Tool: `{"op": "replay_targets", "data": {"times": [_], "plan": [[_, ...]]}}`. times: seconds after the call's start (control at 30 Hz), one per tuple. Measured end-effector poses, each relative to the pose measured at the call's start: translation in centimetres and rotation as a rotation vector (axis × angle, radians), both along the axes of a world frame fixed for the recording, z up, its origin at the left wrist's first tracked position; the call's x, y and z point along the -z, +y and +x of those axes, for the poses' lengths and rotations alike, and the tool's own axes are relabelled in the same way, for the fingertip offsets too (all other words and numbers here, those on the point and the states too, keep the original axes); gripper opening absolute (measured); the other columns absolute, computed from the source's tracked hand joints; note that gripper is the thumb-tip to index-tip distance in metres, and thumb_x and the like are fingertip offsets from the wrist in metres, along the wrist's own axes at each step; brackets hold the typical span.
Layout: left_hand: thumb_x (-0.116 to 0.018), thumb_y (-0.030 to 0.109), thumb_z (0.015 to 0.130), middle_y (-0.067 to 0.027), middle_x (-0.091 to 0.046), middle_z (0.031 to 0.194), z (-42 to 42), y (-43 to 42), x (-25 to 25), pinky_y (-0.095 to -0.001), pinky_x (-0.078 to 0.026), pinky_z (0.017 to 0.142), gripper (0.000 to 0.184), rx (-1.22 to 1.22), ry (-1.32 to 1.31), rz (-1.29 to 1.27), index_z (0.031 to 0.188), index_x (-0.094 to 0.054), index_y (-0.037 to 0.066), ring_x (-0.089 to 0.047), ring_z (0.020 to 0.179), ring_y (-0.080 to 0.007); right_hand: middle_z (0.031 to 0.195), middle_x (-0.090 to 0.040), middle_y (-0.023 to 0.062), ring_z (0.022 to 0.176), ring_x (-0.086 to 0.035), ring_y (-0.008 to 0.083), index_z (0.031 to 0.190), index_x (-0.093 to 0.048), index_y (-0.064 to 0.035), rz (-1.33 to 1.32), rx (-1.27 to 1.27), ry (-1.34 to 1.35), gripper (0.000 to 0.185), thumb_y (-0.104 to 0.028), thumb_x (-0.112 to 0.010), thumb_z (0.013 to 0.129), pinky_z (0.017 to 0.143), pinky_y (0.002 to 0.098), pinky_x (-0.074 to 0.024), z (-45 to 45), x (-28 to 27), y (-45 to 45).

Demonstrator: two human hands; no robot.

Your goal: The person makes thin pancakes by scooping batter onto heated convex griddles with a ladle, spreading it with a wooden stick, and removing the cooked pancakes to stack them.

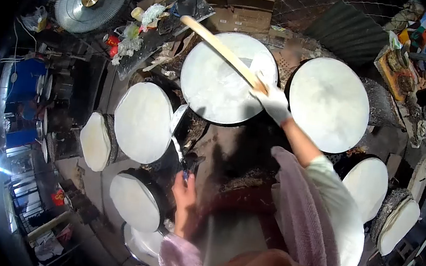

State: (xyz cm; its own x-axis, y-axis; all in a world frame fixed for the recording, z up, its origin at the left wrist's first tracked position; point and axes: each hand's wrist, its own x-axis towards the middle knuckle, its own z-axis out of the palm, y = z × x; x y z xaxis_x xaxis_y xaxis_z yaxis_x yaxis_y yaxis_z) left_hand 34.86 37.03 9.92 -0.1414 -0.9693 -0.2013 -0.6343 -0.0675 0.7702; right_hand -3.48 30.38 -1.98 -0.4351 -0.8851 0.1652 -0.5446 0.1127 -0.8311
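Gripping a long, pale wooden stick (224,52), the white-gloved right hand (273,104) might tear the round, white, thin sheet (211,92) beneath it by pushing too hard; the bare left hand (184,195) holds a white-coated ladle (178,118).

Right grip (272,103): white-gloved, clenched; right forearm (300,142) extended forward, angled inward. Left grip (184,192): bare, curled, held nearer the torso (236,234).
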Motion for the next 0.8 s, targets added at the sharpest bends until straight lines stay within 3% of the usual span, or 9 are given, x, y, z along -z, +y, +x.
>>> {"op": "replay_targets", "data": {"times": [0.1, 0.17, 0.2, 0.23, 0.27, 0.4, 0.6, 0.7, 0.8], "plan": [[-0.058, 0.012, 0.093, 0.0006, -0.057, 0.082, -0.2, -1.0, -0.2, -0.0215, -0.042, 0.066, 0.017, 0.047, 0.039, -0.035, 0.103, -0.058, -0.002, -0.048, 0.073, -0.0058, 0.104, -0.067, 0.0104, 0.091, -0.063, 0.0198, 0.122, -0.058, -0.0008, -0.326, 0.397, -0.399, 0.038, -0.019, -0.066, 0.089, 0.079, 0.0260, -0.0492, 2.7, 5.1, 6.8], [-0.058, 0.012, 0.093, 0.0005, -0.057, 0.083, -0.3, -1.8, -0.3, -0.0216, -0.042, 0.066, 0.016, 0.110, 0.035, -0.056, 0.103, -0.058, -0.002, -0.048, 0.072, -0.0059, 0.098, -0.065, 0.0024, 0.085, -0.059, 0.0120, 0.122, -0.059, -0.0020, 0.077, 0.493, -0.686, 0.036, -0.020, -0.064, 0.091, 0.076, 0.0234, -0.0482, 3.9, 6.0, 11.2], [-0.058, 0.013, 0.093, 0.0014, -0.055, 0.079, -0.6, -2.1, 0.4, -0.0216, -0.040, 0.063, 0.017, 0.142, 0.100, -0.150, 0.102, -0.058, -0.001, -0.046, 0.069, -0.0056, 0.080, -0.057, -0.0020, 0.062, -0.049, 0.0091, 0.120, -0.060, -0.0097, 0.152, 0.467, -0.726, 0.031, -0.022, -0.062, 0.092, 0.056, 0.0233, -0.0386, 5.3, 6.4, 11.8], [-0.060, 0.012, 0.092, -0.0098, -0.063, 0.083, -0.7, -2.5, 0.1, -0.0267, -0.046, 0.069, 0.018, 0.127, 0.105, -0.052, 0.102, -0.059, -0.002, -0.056, 0.075, -0.0121, 0.062, -0.050, -0.0064, 0.039, -0.038, 0.0063, 0.119, -0.061, -0.0175, 0.228, 0.438, -0.761, 0.026, -0.024, -0.059, 0.094, 0.036, 0.0232, -0.0291, 6.8, 5.0, 12.0], [-0.060, 0.013, 0.092, -0.0093, -0.062, 0.081, -1.0, -2.9, -0.2, -0.0267, -0.045, 0.067, 0.018, 0.141, 0.110, -0.044, 0.102, -0.059, -0.002, -0.055, 0.073, -0.0115, 0.078, -0.056, -0.0029, 0.059, -0.047, 0.0076, 0.120, -0.060, -0.0093, 0.340, 0.378, -0.857, 0.030, -0.019, -0.062, 0.092, 0.056, 0.0227, -0.0371, 6.9, 3.3, 12.2], [-0.060, 0.015, 0.091, -0.0048, -0.059, 0.071, -0.6, -4.1, 0.3, -0.0271, -0.042, 0.057, 0.017, 0.192, 0.072, -0.087, 0.100, -0.059, 0.000, -0.049, 0.062, -0.0095, 0.081, -0.058, -0.0056, 0.067, -0.049, 0.0026, 0.114, -0.062, -0.0011, 0.036, 0.318, -0.743, 0.029, -0.018, -0.064, 0.090, 0.059, 0.0175, -0.0392, 5.6, 4.0, 11.8], [-0.060, 0.013, 0.092, -0.0002, -0.055, 0.074, 0.0, -4.8, 1.1, -0.0234, -0.040, 0.060, 0.017, 0.160, 0.118, -0.080, 0.100, -0.058, -0.001, -0.047, 0.067, -0.0067, 0.069, -0.052, -0.0084, 0.047, -0.039, 0.0016, 0.119, -0.061, -0.0093, 0.275, 0.202, -1.008, 0.032, -0.024, -0.063, 0.091, 0.039, 0.0183, -0.0273, 6.1, 3.2, 11.8], [-0.059, 0.014, 0.092, -0.0024, -0.057, 0.075, -0.2, -4.9, 1.4, -0.0242, -0.042, 0.061, 0.017, 0.151, 0.084, -0.097, 0.100, -0.058, -0.001, -0.049, 0.068, -0.0075, 0.086, -0.065, 0.0015, 0.068, -0.057, 0.0065, 0.126, -0.056, -0.0029, 0.285, 0.132, -0.865, 0.044, -0.022, -0.067, 0.088, 0.060, 0.0205, -0.0458, 6.4, 3.4, 10.1], [-0.059, 0.014, 0.093, -0.0020, -0.057, 0.076, -0.5, -4.6, 1.6, -0.0241, -0.042, 0.061, 0.016, 0.122, 0.110, -0.124, 0.100, -0.058, -0.001, -0.049, 0.068, -0.0073, 0.114, -0.065, 0.0117, 0.103, -0.059, 0.0145, 0.125, -0.055, 0.0025, 0.112, 0.202, -0.533, 0.048, -0.022, -0.069, 0.086, 0.092, 0.0248, -0.0438, 2.7, 4.1, 10.0]]}}
